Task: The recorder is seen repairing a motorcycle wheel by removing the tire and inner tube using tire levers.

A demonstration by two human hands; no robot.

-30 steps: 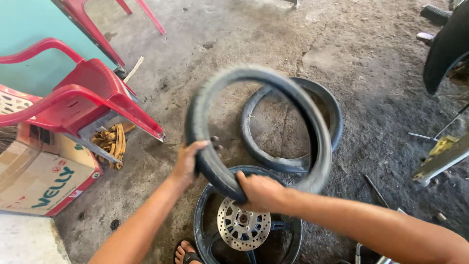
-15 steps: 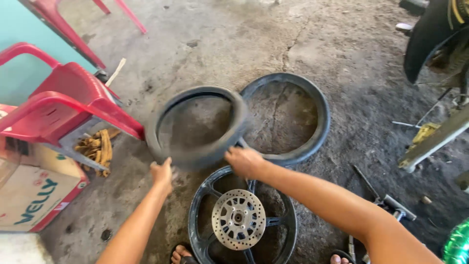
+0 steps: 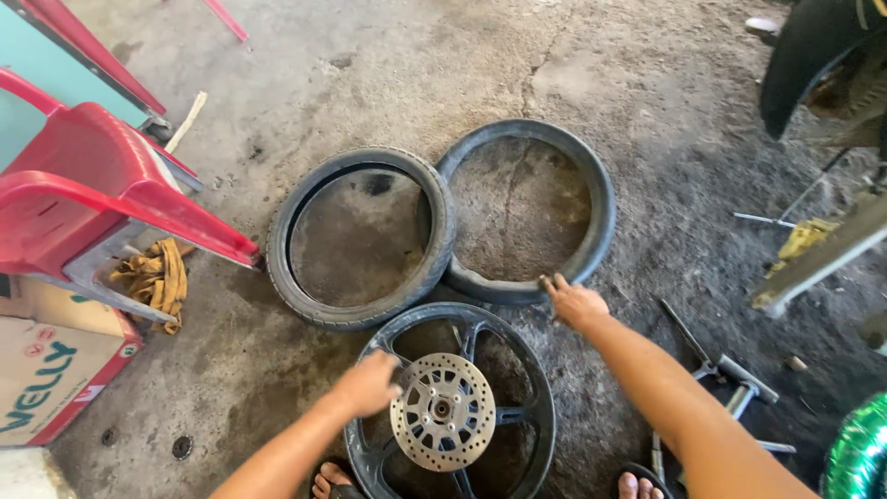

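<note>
Tyre (image 3: 360, 238) lies flat on the concrete floor (image 3: 443, 65), just beyond both hands. Left hand (image 3: 368, 383) rests loosely on the wheel rim (image 3: 536, 407), gripping nothing; right hand (image 3: 575, 301) is open and touching the inner tube (image 3: 601, 199).

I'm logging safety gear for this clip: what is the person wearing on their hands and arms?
Nothing shows on either. The left hand and right hand are bare, with no gloves, rings or watch in view. Both forearms are uncovered, with no sleeve inside the frame.
</note>
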